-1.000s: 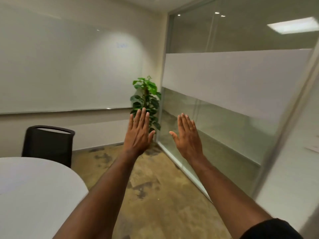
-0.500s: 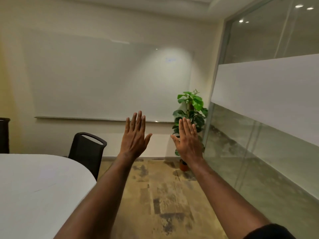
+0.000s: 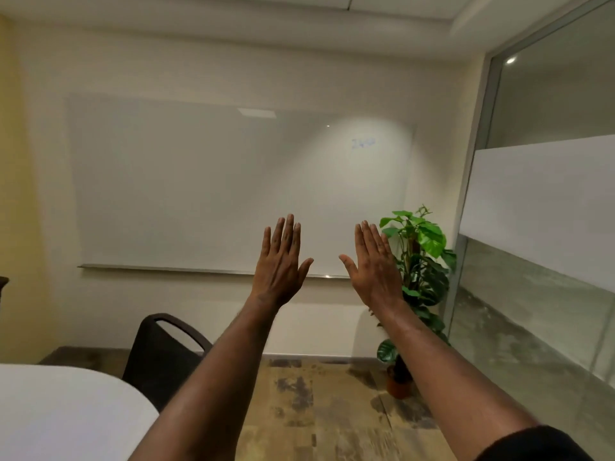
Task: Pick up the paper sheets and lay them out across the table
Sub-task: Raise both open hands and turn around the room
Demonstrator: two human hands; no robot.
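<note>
Oddly, no paper sheets in view, left hand and right hand raised mid-frame, fingers up, each grip spread wide and empty, white desk curved edge lower left, black chair beside it, bare floor between desk and potted plant.

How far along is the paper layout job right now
Nothing looks done. The visible corner of the white table is bare, and no paper sheets are in view. The left hand and right hand are raised open and empty in front of the whiteboard, beside the potted plant. Finding, picking up and laying out the sheets is all left.
</note>
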